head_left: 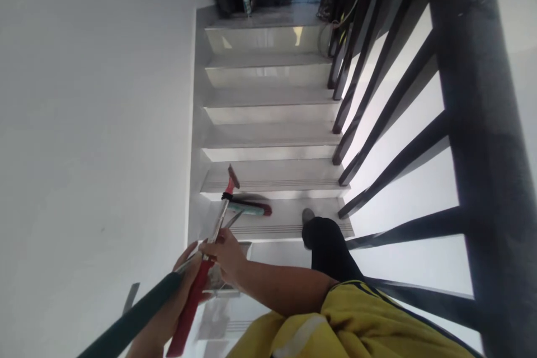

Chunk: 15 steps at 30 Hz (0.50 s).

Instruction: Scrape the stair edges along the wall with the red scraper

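My left hand [187,271] is closed around a dark green pole [134,319] and the red handle of a long tool [191,307]. The tool's metal shaft runs up to a red head [231,178], with a black band below it. My right hand [225,254] grips that shaft and a thin metal piece [235,219] just above the left hand. A teal and red bar [251,210] sticks out sideways beyond the shaft; what it is attached to is unclear. My yellow sleeve [348,319] fills the bottom edge.
White stairs [268,106] run down ahead to a landing with a small tube [246,1], dark objects and cables [331,8]. A black railing [474,140] with slanted bars lines the right side, a white wall [92,123] the left. My foot [308,215] rests on a step.
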Available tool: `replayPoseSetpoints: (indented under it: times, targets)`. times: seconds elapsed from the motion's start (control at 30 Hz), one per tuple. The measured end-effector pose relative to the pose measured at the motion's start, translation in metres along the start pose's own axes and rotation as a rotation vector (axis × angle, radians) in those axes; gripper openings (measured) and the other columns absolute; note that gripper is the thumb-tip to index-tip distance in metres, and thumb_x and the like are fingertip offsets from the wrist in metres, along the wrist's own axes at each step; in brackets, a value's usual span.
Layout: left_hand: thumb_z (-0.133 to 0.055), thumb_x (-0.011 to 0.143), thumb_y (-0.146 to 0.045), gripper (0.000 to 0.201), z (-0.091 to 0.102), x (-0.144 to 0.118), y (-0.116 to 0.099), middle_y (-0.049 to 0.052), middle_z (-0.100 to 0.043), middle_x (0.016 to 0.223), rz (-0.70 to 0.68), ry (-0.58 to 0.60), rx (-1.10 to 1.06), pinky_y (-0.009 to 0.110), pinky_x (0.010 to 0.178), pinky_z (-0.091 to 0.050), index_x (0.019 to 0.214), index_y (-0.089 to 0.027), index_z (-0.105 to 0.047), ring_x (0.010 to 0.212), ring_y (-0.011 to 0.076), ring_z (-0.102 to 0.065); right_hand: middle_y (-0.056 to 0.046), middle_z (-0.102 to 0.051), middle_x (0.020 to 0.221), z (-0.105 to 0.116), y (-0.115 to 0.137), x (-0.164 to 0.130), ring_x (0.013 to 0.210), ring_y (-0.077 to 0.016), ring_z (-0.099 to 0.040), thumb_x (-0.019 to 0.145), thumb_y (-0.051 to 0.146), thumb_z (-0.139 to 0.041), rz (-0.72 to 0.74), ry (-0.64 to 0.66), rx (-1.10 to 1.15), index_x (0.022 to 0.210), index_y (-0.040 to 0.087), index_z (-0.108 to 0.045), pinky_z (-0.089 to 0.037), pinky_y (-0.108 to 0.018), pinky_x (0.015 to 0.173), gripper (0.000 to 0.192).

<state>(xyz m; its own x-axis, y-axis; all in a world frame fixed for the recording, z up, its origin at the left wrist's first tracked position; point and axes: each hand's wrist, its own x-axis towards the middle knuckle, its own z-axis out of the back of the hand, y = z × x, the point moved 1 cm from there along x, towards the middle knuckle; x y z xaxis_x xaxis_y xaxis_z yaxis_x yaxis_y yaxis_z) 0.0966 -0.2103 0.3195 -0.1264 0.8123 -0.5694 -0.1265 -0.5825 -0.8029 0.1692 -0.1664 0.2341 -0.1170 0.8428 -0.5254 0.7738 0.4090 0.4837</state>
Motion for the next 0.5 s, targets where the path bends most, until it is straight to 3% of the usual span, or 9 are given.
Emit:
replayPoseSetpoints:
  times: [0.17, 0.27, 0.37, 0.5]
  targets:
    - [-0.07, 0.065, -0.055, 0.074, -0.003, -0.007, 0.025, 0.003, -0.062, 0.069, -0.064, -0.008, -0.029, 0.018, 0.036, -0.04, 0.127, -0.024, -0.043, 0.042, 0.0106, -0.05, 0.006, -0.054, 0.053, 0.01, -0.021, 0.003, 0.039, -0.0097, -0.047, 0.048, 0.018, -0.078, -0.092, -0.033, -0.123, 0.075, 0.018, -0.05, -0.033, -0.02, 0.036, 0.039]
    - [-0.076, 0.058, -0.049, 0.064, -0.004, -0.004, 0.033, 0.004, -0.064, 0.07, -0.15, -0.04, 0.008, 0.019, 0.042, -0.045, 0.112, -0.02, -0.056, 0.05, 0.0134, -0.056, 0.007, -0.051, 0.049, 0.035, -0.013, 0.024, 0.037, -0.0104, -0.048, 0.059, 0.016, -0.068, 0.01, -0.143, -0.13, 0.076, 0.019, -0.045, -0.036, -0.019, 0.035, 0.029]
    - [-0.076, 0.056, -0.046, 0.047, 0.005, 0.005, 0.036, 0.004, -0.064, 0.073, -0.28, -0.101, 0.064, 0.02, 0.05, -0.05, 0.093, -0.019, -0.065, 0.063, 0.017, -0.061, 0.01, -0.046, 0.048, 0.08, 0.03, 0.056, 0.034, -0.009, -0.045, 0.07, 0.017, -0.058, 0.206, -0.377, -0.206, 0.078, 0.021, -0.039, -0.038, -0.018, 0.034, 0.021]
    - [-0.078, 0.052, -0.041, 0.034, 0.018, 0.025, 0.03, 0.005, -0.066, 0.088, -0.423, -0.185, 0.116, 0.022, 0.066, -0.055, 0.077, -0.02, -0.069, 0.086, 0.0222, -0.063, 0.007, -0.043, 0.052, 0.157, 0.134, 0.106, 0.037, -0.0078, -0.045, 0.084, 0.021, -0.044, 0.361, -0.719, -0.583, 0.078, 0.02, -0.04, -0.04, -0.018, 0.037, 0.007]
